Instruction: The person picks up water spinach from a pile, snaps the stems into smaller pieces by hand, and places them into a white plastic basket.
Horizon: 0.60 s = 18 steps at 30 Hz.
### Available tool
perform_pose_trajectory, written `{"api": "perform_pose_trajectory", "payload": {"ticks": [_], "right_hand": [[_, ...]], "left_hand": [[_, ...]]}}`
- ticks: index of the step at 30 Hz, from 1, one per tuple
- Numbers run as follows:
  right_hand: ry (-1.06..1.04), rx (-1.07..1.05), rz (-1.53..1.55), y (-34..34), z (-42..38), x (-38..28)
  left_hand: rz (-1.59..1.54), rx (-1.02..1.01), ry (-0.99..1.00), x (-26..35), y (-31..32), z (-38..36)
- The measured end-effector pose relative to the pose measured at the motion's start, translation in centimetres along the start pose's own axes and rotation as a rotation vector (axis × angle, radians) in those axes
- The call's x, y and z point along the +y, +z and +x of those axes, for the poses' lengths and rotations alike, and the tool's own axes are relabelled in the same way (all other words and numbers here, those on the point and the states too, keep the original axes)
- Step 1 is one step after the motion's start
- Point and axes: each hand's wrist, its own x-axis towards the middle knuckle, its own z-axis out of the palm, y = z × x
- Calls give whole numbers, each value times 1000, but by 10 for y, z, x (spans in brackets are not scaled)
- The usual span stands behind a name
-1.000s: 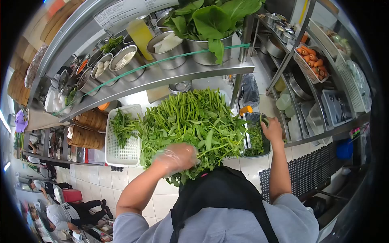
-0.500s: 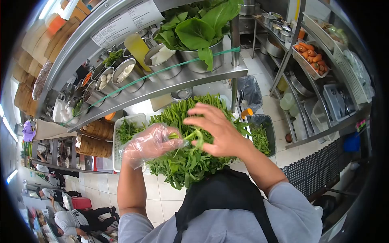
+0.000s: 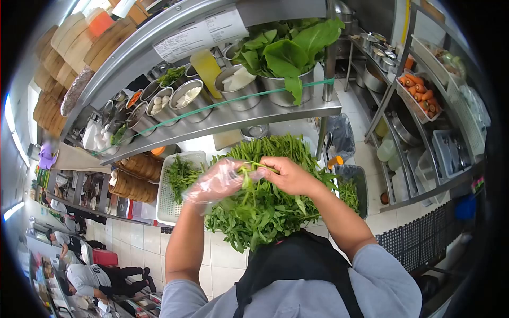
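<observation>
My left hand (image 3: 213, 183), in a clear plastic glove, is closed around a leafy green stem (image 3: 247, 190). Bare, my right hand (image 3: 288, 175) pinches the same stem between thumb and fingers, close beside the left. Its leaves hang down between the hands. Below both hands spreads a big heap of long-stemmed leafy greens (image 3: 260, 222), stems toward the shelf and leaves toward my apron. To the left stands a white perforated basket (image 3: 165, 209) with some picked greens (image 3: 180, 177) inside.
Beyond the heap runs a steel shelf (image 3: 233, 119) with metal pots of vegetables. Bamboo steamers (image 3: 132, 185) stack at left. A dark bin (image 3: 362, 183) holding green stalks is at right, near a rack with carrots (image 3: 419, 90). Two people (image 3: 90, 278) stand at far left.
My right hand was spread open above the greens; now it has come down and closed on the stem beside my left hand. The view has shifted slightly.
</observation>
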Motion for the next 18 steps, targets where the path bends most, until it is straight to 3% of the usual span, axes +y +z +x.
{"api": "perform_pose_trajectory", "payload": {"ticks": [1,2,3,5,9,11,13,14,16,18], "right_hand": [[-10,-7,-1,0,-1,-4],[23,-6,-91,-2,-3,-12],[54,-4,-181,-4,-5,-19],[53,-8,-202,-5,-11,-30],[39,56,-278,-4,-32,-36],[46,159,-395,-14,-52,-46],[92,298,-443,-33,-78,-39],[220,384,-437,-46,-91,-47],[221,644,-533,-73,-121,-16],[376,667,-713,-108,-145,-4]], "left_hand": [[18,107,-38,15,4,4],[116,4,-140,33,-2,7],[15,59,-45,28,3,6],[-60,408,224,-1,24,2],[-36,576,131,-25,23,7],[-425,614,2,-47,-11,2],[-795,646,-97,-29,-35,-9],[-824,663,-9,-24,-43,-15],[-923,682,155,-11,-59,-27],[-1077,652,262,3,-75,-41]]}}
